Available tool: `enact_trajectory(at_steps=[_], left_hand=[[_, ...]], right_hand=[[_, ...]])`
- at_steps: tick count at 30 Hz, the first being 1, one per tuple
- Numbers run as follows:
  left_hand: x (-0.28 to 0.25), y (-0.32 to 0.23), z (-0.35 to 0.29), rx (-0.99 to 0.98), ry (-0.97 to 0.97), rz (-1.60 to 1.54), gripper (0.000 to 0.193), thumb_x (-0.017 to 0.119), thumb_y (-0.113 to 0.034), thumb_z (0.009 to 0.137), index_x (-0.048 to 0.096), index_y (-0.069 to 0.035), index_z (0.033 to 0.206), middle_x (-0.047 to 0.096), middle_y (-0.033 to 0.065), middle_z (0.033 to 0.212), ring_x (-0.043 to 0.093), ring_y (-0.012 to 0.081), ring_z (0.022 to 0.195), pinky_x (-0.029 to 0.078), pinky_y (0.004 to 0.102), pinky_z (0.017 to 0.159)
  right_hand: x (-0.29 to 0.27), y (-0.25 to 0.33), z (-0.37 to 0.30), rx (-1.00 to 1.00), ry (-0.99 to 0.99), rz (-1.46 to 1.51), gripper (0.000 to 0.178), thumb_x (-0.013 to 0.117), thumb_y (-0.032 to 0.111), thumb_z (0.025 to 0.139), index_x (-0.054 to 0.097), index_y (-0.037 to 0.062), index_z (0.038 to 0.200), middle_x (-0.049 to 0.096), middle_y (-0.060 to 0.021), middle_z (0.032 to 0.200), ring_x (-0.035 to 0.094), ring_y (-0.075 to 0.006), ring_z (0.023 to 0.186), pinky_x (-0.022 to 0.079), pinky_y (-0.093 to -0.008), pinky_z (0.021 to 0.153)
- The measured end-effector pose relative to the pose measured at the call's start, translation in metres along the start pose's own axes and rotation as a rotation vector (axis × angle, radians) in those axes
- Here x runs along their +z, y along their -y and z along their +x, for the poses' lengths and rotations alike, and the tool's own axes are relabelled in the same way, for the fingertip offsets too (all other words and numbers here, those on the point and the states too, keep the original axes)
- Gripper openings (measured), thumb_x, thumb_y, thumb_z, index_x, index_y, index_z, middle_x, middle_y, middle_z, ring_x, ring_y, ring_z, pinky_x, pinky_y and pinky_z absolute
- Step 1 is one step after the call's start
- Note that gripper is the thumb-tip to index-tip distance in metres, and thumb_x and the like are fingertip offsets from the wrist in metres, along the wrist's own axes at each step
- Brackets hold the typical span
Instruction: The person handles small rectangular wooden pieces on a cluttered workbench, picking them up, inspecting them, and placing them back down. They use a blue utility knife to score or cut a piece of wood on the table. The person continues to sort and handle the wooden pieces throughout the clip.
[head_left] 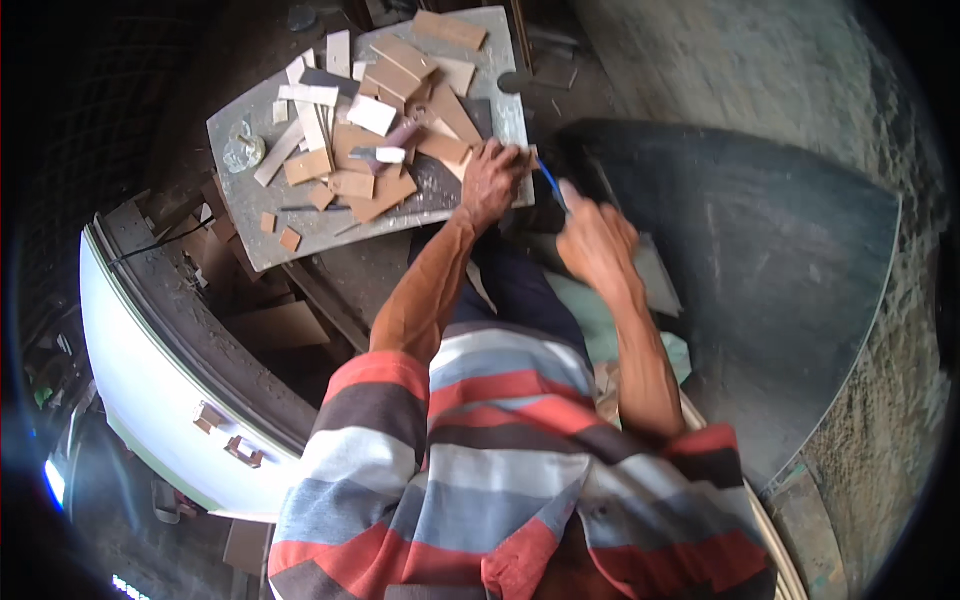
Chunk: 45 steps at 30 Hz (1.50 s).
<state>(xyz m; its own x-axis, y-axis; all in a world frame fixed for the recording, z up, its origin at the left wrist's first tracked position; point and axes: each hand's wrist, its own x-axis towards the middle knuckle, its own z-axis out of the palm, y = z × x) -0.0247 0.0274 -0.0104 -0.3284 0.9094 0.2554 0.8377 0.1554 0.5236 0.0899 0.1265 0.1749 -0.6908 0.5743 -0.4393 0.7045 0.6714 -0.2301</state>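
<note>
My left hand (492, 182) is closed over a small brown wood piece (533, 158) at the right edge of the worktable (420, 208). The piece's end sticks out past my fingers. Just right of the table edge, my right hand (598, 240) grips a thin blue strip-like tool (548, 178), perhaps a blade. The tool's tip reaches up to the wood piece; whether they touch is hard to tell. To the left of my left hand lies a pile of brown and pale wood offcuts (375, 190), with a white block (372, 115) among them.
A glass jar (243, 150) stands at the table's left side. A large dark panel (760, 240) leans against the rough wall on the right. At lower left is a white curved-looking board (160, 370) with small brown blocks (242, 452) on it. Scraps (275, 325) lie below the table.
</note>
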Motion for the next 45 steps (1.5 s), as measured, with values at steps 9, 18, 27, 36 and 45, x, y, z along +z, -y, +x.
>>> enact_trajectory(at_steps=[9, 18, 27, 36, 45], left_hand=[[0.000, -0.001, -0.003, -0.002, 0.017, -0.059, 0.033, 0.065, -0.016, 0.069, 0.073, -0.011, 0.101, 0.053, 0.0042, 0.097, 0.050, 0.0267, 0.095, 0.043, 0.0405, 0.086], [-0.003, 0.005, 0.008, 0.018, -0.002, -0.015, 0.033, 0.063, -0.017, 0.072, 0.073, -0.011, 0.103, 0.055, 0.0040, 0.097, 0.050, 0.0267, 0.094, 0.044, 0.0404, 0.081], [0.000, 0.003, 0.004, -0.003, 0.002, -0.017, 0.033, 0.062, -0.016, 0.071, 0.074, -0.010, 0.102, 0.054, 0.0047, 0.096, 0.050, 0.0274, 0.093, 0.043, 0.0406, 0.083], [-0.003, 0.002, 0.004, 0.007, -0.027, 0.016, 0.030, 0.063, -0.017, 0.071, 0.075, -0.011, 0.099, 0.055, 0.0040, 0.097, 0.051, 0.0265, 0.093, 0.044, 0.0401, 0.084], [-0.002, 0.004, 0.003, -0.010, -0.034, 0.025, 0.032, 0.065, -0.016, 0.071, 0.074, -0.010, 0.101, 0.055, 0.0038, 0.094, 0.051, 0.0257, 0.093, 0.044, 0.0397, 0.083]], right_hand=[[0.019, -0.002, 0.017, 0.074, 0.061, 0.031, 0.047, 0.060, 0.008, 0.074, 0.065, 0.0080, 0.121, 0.068, -0.0299, 0.079, 0.069, -0.0445, 0.078, 0.053, -0.0536, 0.073], [0.009, 0.006, 0.002, 0.086, 0.125, 0.012, 0.054, 0.058, 0.008, 0.075, 0.062, 0.0086, 0.129, 0.068, -0.0306, 0.082, 0.069, -0.0455, 0.082, 0.054, -0.0524, 0.076], [0.007, 0.001, 0.003, 0.037, 0.058, 0.026, 0.046, 0.057, 0.008, 0.076, 0.067, 0.0061, 0.120, 0.068, -0.0299, 0.082, 0.069, -0.0455, 0.081, 0.054, -0.0517, 0.075], [0.002, 0.000, 0.002, 0.043, 0.079, 0.012, 0.038, 0.059, 0.010, 0.075, 0.069, 0.0043, 0.111, 0.069, -0.0293, 0.082, 0.069, -0.0452, 0.080, 0.054, -0.0521, 0.075], [-0.014, 0.000, -0.013, 0.052, 0.066, -0.028, 0.044, 0.058, 0.009, 0.074, 0.068, 0.0072, 0.117, 0.068, -0.0283, 0.079, 0.069, -0.0434, 0.078, 0.055, -0.0509, 0.075]])
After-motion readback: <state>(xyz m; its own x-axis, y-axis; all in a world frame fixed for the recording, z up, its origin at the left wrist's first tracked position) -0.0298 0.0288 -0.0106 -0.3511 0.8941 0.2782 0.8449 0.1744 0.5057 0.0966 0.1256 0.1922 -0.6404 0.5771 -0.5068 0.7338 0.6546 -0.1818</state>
